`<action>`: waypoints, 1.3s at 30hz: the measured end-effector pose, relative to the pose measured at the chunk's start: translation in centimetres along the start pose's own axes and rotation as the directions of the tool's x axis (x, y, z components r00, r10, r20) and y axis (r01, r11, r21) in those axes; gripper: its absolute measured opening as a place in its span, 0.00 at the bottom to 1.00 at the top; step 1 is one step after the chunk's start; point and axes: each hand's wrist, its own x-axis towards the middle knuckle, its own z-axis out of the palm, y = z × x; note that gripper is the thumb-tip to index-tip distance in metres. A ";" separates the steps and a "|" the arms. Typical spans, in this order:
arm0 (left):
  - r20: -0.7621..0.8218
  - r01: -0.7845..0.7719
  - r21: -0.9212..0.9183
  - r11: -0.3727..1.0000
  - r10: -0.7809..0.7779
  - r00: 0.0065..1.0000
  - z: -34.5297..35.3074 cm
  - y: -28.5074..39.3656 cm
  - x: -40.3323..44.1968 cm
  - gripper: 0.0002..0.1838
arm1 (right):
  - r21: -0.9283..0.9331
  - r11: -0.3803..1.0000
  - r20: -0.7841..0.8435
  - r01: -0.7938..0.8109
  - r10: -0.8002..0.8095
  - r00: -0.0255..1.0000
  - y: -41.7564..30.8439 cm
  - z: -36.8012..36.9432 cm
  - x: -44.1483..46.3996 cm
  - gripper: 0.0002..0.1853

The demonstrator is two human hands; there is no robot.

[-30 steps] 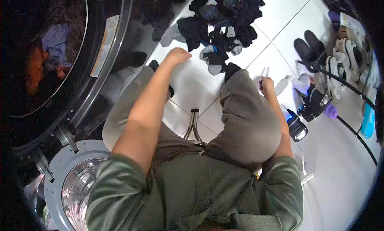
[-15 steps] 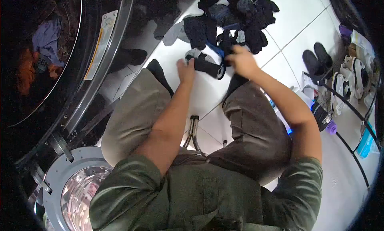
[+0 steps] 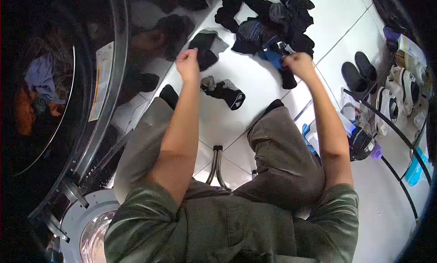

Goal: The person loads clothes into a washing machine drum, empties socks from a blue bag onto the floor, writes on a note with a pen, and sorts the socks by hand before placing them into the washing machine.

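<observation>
My left hand (image 3: 187, 64) is closed on the edge of a black sock (image 3: 203, 45) with a grey part, at the left of the floor. My right hand (image 3: 301, 65) pinches a dark sock (image 3: 287, 78) at the right, with a blue patch of cloth (image 3: 271, 58) beside the fingers; how these two join is unclear. Between my feet lies a black and grey sock bundle (image 3: 224, 92), touched by neither hand. Beyond my hands a pile of dark socks (image 3: 255, 31) spreads over the white tiles.
An open front-loading machine door (image 3: 119, 58) stands at the left, with clothes (image 3: 43, 78) seen through its glass and a metal drum (image 3: 98, 238) below. Black slippers (image 3: 355, 76), sneakers (image 3: 387, 103) and a black cable or rail (image 3: 387, 110) are at the right.
My hands have moved apart, the left one leftward and forward, the right one to the right. The black and grey bundle is let go and lies on the floor.
</observation>
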 end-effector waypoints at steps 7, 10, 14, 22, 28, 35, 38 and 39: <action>0.105 -0.105 0.014 0.994 0.103 0.989 0.3 2.4 -1.4 0.17 | 0.446 0.882 0.410 0.155 -0.355 0.840 -3.0 -10.2 -5.5 0.13; 0.340 -0.559 0.657 0.505 0.464 0.818 2.8 2.8 -2.4 0.31 | 0.545 0.815 0.179 0.199 -0.345 0.922 -1.8 -11.4 -1.9 0.19; 0.616 -0.804 0.500 0.321 0.520 0.591 7.8 1.6 -2.1 0.24 | -0.367 0.879 -0.465 0.304 -0.456 0.759 2.0 -6.9 9.9 0.22; 0.861 -0.730 0.451 0.514 -0.035 0.507 14.4 3.2 1.2 0.17 | 0.439 0.814 -0.412 0.380 -0.193 0.891 3.3 -3.5 11.4 0.17; 0.611 -0.360 -0.118 0.925 0.354 0.709 13.8 11.6 -0.2 0.09 | 0.794 0.414 -0.511 0.445 0.059 0.857 2.8 -12.6 6.8 0.21; 0.444 -0.012 -0.282 0.959 0.142 0.885 7.5 12.5 -1.1 0.10 | 0.842 -0.057 -0.527 0.536 0.127 0.841 6.4 -16.9 4.8 0.17; 0.469 -0.151 -0.168 0.974 0.214 0.857 7.8 12.7 -2.5 0.11 | 0.809 0.030 -0.584 0.587 0.152 0.797 5.5 -17.2 3.8 0.18; 0.506 -0.292 -0.077 0.953 0.290 0.812 8.4 13.0 -3.5 0.13 | 0.679 0.426 -0.688 0.598 0.083 0.721 5.0 -16.8 3.5 0.20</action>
